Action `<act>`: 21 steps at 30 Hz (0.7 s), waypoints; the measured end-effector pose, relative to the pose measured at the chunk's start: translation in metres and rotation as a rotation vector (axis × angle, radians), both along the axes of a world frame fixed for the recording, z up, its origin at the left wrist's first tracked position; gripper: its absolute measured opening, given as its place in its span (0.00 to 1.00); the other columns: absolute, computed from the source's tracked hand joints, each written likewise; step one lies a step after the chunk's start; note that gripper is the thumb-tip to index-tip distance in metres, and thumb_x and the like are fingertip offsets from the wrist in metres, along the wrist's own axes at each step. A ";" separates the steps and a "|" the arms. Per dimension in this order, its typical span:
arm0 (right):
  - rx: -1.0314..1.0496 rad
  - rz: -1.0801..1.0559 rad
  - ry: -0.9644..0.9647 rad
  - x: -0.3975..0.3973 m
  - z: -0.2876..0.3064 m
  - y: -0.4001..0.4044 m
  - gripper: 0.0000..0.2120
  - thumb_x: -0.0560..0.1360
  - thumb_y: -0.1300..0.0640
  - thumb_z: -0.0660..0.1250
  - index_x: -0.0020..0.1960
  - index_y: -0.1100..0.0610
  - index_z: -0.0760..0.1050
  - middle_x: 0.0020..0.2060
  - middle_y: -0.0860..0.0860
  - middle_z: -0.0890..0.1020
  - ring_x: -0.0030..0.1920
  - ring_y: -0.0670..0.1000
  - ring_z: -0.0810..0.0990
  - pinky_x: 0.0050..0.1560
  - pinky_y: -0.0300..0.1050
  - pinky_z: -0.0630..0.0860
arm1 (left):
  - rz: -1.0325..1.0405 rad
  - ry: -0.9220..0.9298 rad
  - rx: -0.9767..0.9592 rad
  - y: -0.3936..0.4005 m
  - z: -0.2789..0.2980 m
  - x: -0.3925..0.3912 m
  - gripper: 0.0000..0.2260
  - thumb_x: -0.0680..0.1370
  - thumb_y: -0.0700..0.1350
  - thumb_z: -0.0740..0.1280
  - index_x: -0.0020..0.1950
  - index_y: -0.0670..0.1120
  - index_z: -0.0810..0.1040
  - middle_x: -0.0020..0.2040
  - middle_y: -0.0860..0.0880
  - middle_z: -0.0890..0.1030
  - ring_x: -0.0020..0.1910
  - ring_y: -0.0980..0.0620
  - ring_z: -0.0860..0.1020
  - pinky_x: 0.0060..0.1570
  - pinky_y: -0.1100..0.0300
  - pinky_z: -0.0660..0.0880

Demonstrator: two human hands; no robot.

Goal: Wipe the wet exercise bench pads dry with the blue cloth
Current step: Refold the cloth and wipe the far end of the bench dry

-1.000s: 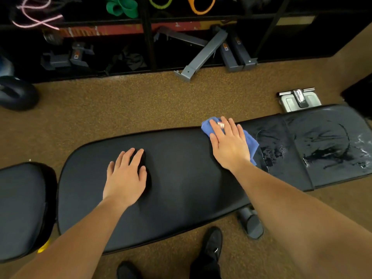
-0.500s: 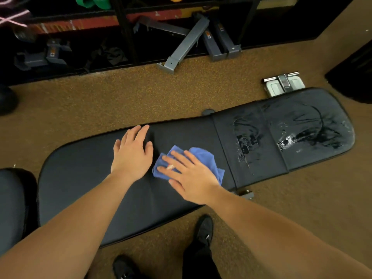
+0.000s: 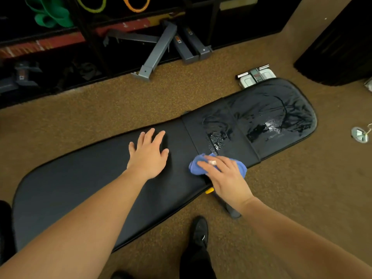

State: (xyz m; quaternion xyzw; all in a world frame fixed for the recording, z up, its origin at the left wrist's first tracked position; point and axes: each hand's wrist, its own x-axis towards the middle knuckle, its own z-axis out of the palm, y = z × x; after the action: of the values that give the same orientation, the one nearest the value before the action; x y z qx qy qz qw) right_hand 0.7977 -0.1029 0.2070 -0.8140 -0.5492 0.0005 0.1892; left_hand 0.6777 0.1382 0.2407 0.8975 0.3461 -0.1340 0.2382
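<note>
Pressing blue cloth (image 3: 218, 167) flat, right hand (image 3: 225, 178) | left hand (image 3: 149, 156) fingers spread | bench pads (image 3: 84, 188) run lower-left to upper-right

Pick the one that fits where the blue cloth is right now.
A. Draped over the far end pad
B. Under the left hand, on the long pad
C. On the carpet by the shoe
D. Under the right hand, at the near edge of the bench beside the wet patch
D: the right hand presses the cloth on the bench, next to the wet patch; the left hand lies flat on bare pad.
</note>
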 end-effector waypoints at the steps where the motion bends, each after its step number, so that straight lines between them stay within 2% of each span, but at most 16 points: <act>1: 0.036 -0.072 0.032 0.003 0.005 0.001 0.18 0.81 0.58 0.62 0.70 0.52 0.73 0.65 0.53 0.78 0.64 0.56 0.75 0.63 0.54 0.71 | -0.001 -0.002 -0.002 -0.001 -0.001 0.008 0.27 0.84 0.54 0.56 0.82 0.56 0.51 0.82 0.50 0.47 0.81 0.46 0.43 0.77 0.37 0.46; 2: 0.023 -0.121 0.060 0.004 0.008 0.001 0.18 0.83 0.54 0.59 0.72 0.52 0.72 0.68 0.52 0.76 0.68 0.56 0.73 0.66 0.52 0.69 | -0.004 -0.001 0.001 -0.002 -0.002 0.015 0.27 0.84 0.54 0.56 0.82 0.56 0.50 0.82 0.50 0.47 0.81 0.45 0.43 0.77 0.37 0.46; 4: -0.138 -0.113 0.040 0.002 0.006 0.001 0.22 0.84 0.49 0.55 0.78 0.50 0.64 0.75 0.52 0.68 0.77 0.54 0.63 0.73 0.53 0.63 | -0.015 0.020 0.012 0.001 -0.004 0.027 0.28 0.84 0.54 0.56 0.82 0.56 0.49 0.83 0.50 0.45 0.81 0.45 0.42 0.77 0.36 0.45; 6: -0.296 -0.045 -0.038 0.000 -0.005 0.002 0.25 0.85 0.46 0.51 0.80 0.50 0.58 0.80 0.52 0.59 0.80 0.53 0.54 0.77 0.56 0.56 | -0.018 0.059 0.012 0.006 -0.009 0.036 0.29 0.84 0.53 0.55 0.82 0.56 0.46 0.83 0.50 0.43 0.81 0.44 0.40 0.77 0.36 0.44; 7: -0.327 -0.047 -0.049 0.002 -0.009 0.006 0.26 0.85 0.46 0.50 0.81 0.50 0.56 0.80 0.52 0.57 0.80 0.53 0.52 0.78 0.56 0.55 | -0.012 0.080 0.002 0.010 -0.011 0.039 0.29 0.84 0.53 0.55 0.82 0.57 0.44 0.82 0.50 0.42 0.81 0.44 0.39 0.77 0.37 0.43; 10: -0.357 -0.083 -0.069 0.010 -0.011 0.030 0.26 0.85 0.46 0.47 0.81 0.52 0.53 0.80 0.55 0.55 0.80 0.55 0.53 0.78 0.57 0.55 | 0.001 0.115 -0.021 0.015 -0.017 0.041 0.30 0.84 0.55 0.53 0.81 0.60 0.40 0.82 0.52 0.41 0.80 0.44 0.38 0.77 0.38 0.42; 14: -0.360 -0.103 -0.091 0.020 -0.016 0.062 0.26 0.85 0.48 0.46 0.81 0.55 0.52 0.80 0.57 0.56 0.80 0.58 0.52 0.79 0.57 0.52 | 0.004 0.102 0.007 0.016 -0.020 0.041 0.29 0.84 0.57 0.54 0.81 0.61 0.41 0.82 0.53 0.43 0.81 0.45 0.40 0.77 0.39 0.43; 21: -0.291 -0.126 -0.093 0.044 -0.018 0.116 0.25 0.85 0.50 0.47 0.80 0.57 0.57 0.79 0.59 0.60 0.79 0.59 0.56 0.79 0.57 0.52 | 0.009 0.098 -0.008 0.018 -0.019 0.041 0.30 0.83 0.58 0.55 0.81 0.62 0.42 0.82 0.53 0.44 0.81 0.46 0.40 0.77 0.39 0.43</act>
State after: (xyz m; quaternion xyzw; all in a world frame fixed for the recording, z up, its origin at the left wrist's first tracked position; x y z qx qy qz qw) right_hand 0.8415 0.0132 0.1895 -0.8647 -0.4995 0.0302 0.0434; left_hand 0.7192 0.1558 0.2214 0.8874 0.3609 -0.1782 0.2249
